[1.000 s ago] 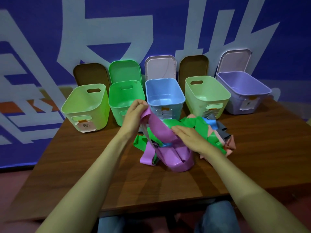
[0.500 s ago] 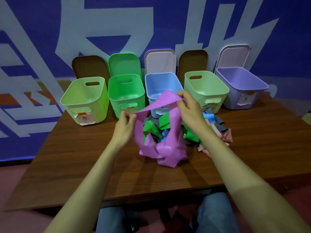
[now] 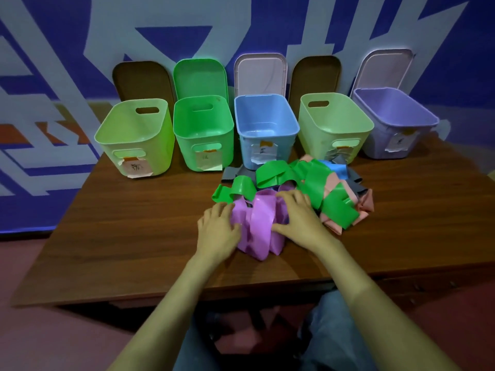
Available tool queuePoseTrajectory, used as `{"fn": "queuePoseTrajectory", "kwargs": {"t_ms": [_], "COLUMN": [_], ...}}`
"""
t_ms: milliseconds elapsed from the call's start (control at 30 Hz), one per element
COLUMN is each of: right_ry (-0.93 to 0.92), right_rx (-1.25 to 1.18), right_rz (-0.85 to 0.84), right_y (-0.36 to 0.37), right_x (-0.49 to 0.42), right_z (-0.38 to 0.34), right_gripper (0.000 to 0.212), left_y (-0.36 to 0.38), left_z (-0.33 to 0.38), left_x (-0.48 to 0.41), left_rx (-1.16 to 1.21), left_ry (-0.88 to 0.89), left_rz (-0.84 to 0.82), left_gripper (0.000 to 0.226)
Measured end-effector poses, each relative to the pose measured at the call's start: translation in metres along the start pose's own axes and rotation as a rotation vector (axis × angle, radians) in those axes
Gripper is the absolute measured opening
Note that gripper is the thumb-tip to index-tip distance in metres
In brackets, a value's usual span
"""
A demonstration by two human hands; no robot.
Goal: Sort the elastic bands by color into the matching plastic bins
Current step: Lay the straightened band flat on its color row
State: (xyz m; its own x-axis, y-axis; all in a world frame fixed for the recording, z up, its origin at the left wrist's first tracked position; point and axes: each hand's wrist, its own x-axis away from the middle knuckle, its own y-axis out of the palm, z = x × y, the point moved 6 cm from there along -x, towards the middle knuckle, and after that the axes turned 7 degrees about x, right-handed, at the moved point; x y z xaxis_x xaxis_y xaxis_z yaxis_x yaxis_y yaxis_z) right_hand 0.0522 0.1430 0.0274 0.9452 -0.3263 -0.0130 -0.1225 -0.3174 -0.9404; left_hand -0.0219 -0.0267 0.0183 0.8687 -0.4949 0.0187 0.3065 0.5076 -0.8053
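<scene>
Both hands are down on the purple band [image 3: 259, 223], which sits bunched in folds on the table [image 3: 134, 236], at the near edge of the pile. The left hand [image 3: 218, 228] cups the bundle's left side, fingers curved against it and thumb on the front. The right hand [image 3: 297, 218] clamps it from the other side, fingers spread over the top and thumb dug into the front fold. So the band is squeezed between the two hands, and the grip is a clasp, not a fingertip pinch.

Just behind the hands, the green bands [image 3: 270, 174] loop over the heap, one curling down to touch the purple bundle's top left. The pink bands [image 3: 334, 183] lie to the right under more green, the grey bands [image 3: 356, 183] poke out at the far right, and a blue band [image 3: 332, 167] peeks out at the back.

Across the far edge of the table stand five open bins in a row: the lime bin [image 3: 134, 129], the green bin [image 3: 203, 127], the blue bin [image 3: 265, 119], the pale green bin [image 3: 334, 116] and the purple bin [image 3: 393, 111], well apart from the hands on the far right. Each has a paper label on its front. The pile touches the foot of the blue bin and the pale green bin. The lids [image 3: 201, 76] lean upright behind them against the blue wall [image 3: 294, 28].
</scene>
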Motion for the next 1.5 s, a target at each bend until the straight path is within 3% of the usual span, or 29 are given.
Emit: {"fn": "queuePoseTrajectory", "kwargs": {"t_ms": [67, 133, 200, 300, 367, 600, 700, 800, 967, 1000, 1100, 1200, 1267, 1333, 1433, 1500], "right_ry": [0.044, 0.06, 0.056, 0.126, 0.15, 0.088, 0.145, 0.181, 0.201, 0.173, -0.055, -0.209, -0.166, -0.089, -0.004, 0.121], "right_rx": [-0.073, -0.283, -0.399, -0.481, -0.508, -0.594, -0.436, -0.25, -0.007, 0.018, -0.081, -0.273, -0.388, -0.455, -0.559, -0.55], "right_rz": [-0.038, -0.069, -0.016, 0.086, 0.167, 0.466, 0.537, 0.438, -0.03, -0.045, 0.183, 0.082, 0.052, 0.086, 0.039, 0.121], "right_y": [0.017, 0.035, 0.043, 0.037, 0.023, -0.037, -0.05, -0.045, -0.012, -0.01, -0.022, -0.018, -0.017, -0.025, -0.037, -0.049], "right_x": [0.011, 0.019, 0.021, 0.019, 0.017, -0.007, -0.019, -0.031, -0.034, -0.03, -0.023, -0.024, -0.029, -0.035, -0.042, -0.044], "right_z": [0.006, 0.004, 0.002, 0.013, 0.018, 0.004, 0.013, 0.02, 0.015, 0.009, -0.016, -0.037, -0.037, -0.027, -0.003, 0.02], "right_gripper": [0.07, 0.061, 0.048, 0.035, 0.03, 0.032, 0.034, 0.033, 0.027, 0.025, 0.02, 0.036, 0.024, 0.013, 0.009, 0.012], "left_y": [0.004, 0.021, 0.041, 0.032, 0.016, -0.037, -0.054, -0.064, -0.062, -0.062, -0.059, -0.058, -0.061, -0.067, -0.078, -0.083], "left_z": [0.019, 0.032, 0.029, 0.014, 0.007, 0.007, 0.003, 0.001, 0.001, 0.004, 0.022, 0.039, 0.045, 0.04, 0.014, -0.004], "left_x": [0.005, 0.004, 0.0, -0.007, -0.01, -0.027, -0.032, -0.035, -0.038, -0.037, -0.038, -0.045, -0.048, -0.053, -0.056, -0.056], "left_rx": [0.152, 0.238, 0.177, 0.286, 0.348, 0.465, 0.408, 0.527, 0.973, 1.003, 1.054, 1.078, 1.088, 1.097, 1.003, 0.84], "left_ry": [0.129, 0.194, 0.158, 0.072, 0.063, 0.134, 0.179, 0.164, 0.029, 0.014, 0.044, 0.125, 0.148, 0.133, 0.05, -0.007], "left_rz": [0.075, -0.008, -0.09, 0.058, 0.152, 0.208, 0.248, 0.318, 0.3, 0.274, 0.14, 0.007, 0.004, 0.101, 0.293, 0.342], "left_gripper": [0.062, 0.06, 0.057, 0.028, 0.014, 0.028, 0.015, 0.01, 0.025, 0.026, 0.022, 0.023, 0.025, 0.023, 0.022, 0.02]}}
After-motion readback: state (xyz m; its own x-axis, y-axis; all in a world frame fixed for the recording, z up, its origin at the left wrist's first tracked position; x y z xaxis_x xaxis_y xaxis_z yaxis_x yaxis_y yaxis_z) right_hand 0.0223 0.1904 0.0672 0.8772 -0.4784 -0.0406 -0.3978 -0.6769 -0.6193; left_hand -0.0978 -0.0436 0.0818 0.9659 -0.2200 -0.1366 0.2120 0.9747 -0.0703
